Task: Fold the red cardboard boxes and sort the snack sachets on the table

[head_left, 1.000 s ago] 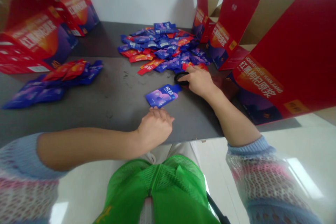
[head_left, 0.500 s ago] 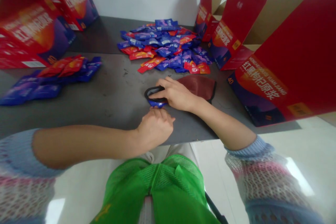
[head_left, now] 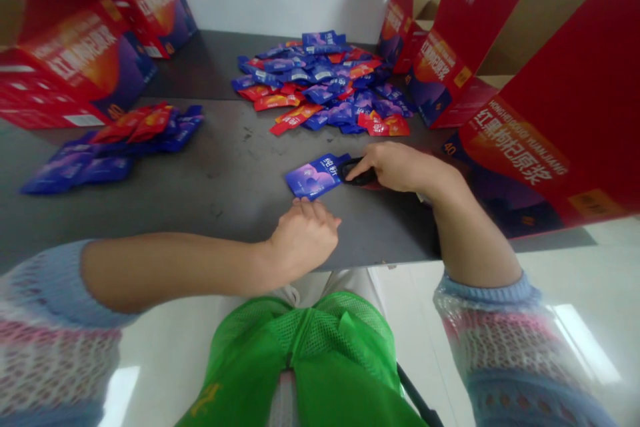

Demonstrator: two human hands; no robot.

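A blue-and-purple sachet point(head_left: 313, 177) lies flat on the grey table, its printed face up. My left hand point(head_left: 306, 233) is closed, with the knuckles up and the fingertips at the sachet's lower edge; the thumb side is partly hidden. At the sachet's right end, my right hand point(head_left: 400, 168) grips a brown cloth piece with a black rim point(head_left: 361, 172). The index finger presses on this rim, and most of the brown cloth is hidden under the hand and forearm.
A heap of blue and red sachets point(head_left: 320, 83) lies at the back. Another group of sachets point(head_left: 113, 147) is on the left. Tall red boxes stand at the left point(head_left: 85, 67) and right point(head_left: 520, 147), several with flaps up. The table's front edge point(head_left: 380, 263) runs close to my body.
My right hand has moved right with the black-rimmed brown cloth, uncovering the blue sachet's face. My left hand has stayed at the sachet's lower edge. The view has shifted slightly.
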